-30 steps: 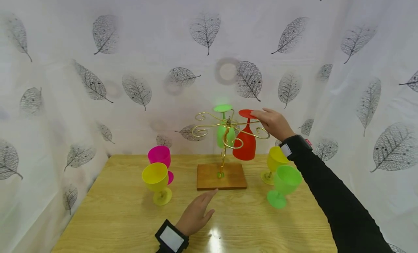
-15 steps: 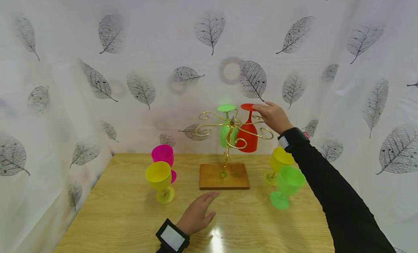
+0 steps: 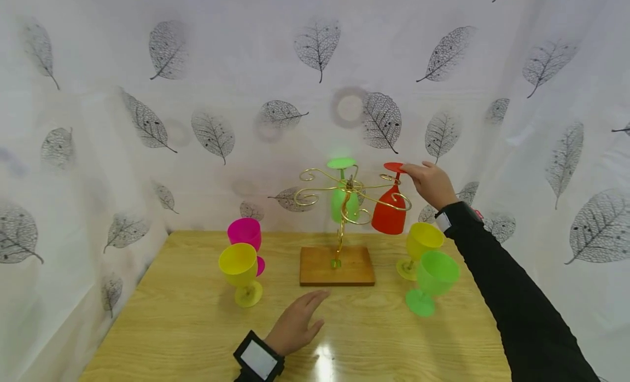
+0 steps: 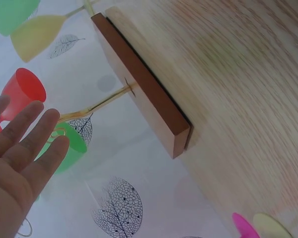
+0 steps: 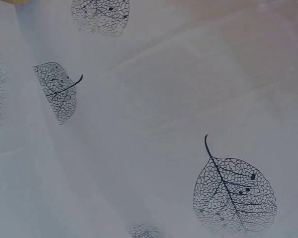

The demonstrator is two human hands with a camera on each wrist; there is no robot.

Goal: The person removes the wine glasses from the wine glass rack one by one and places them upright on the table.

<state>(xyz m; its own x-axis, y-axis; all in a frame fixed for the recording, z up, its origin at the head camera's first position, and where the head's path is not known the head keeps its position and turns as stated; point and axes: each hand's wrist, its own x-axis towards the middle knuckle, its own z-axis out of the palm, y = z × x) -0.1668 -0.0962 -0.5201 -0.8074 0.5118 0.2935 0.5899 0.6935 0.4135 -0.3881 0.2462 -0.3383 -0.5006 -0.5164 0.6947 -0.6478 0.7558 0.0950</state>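
My right hand (image 3: 431,184) pinches the foot of an upside-down red goblet (image 3: 390,213) at the right side of a gold wire goblet rack (image 3: 350,186). The goblet's stem stands by the curled ends of two rack arms, its bowl hanging below them. A green goblet (image 3: 339,206) hangs upside down at the back of the rack. My left hand (image 3: 295,323) is held over the table in front of the rack's wooden base (image 3: 315,267), fingers extended and holding nothing. In the left wrist view its fingers (image 4: 37,144) are spread.
On the left stand a magenta goblet (image 3: 245,233) and a yellow goblet (image 3: 238,265). A second yellow goblet (image 3: 423,239) and a green goblet (image 3: 437,273) stand upright at right, below my right forearm. A leaf-printed curtain (image 3: 216,53) hangs behind the wooden table (image 3: 187,327).
My right hand has lifted the red goblet a little, then carried it right and slightly down, from beside the rack's middle to its right-hand arm ends. My left hand stays nearly still.
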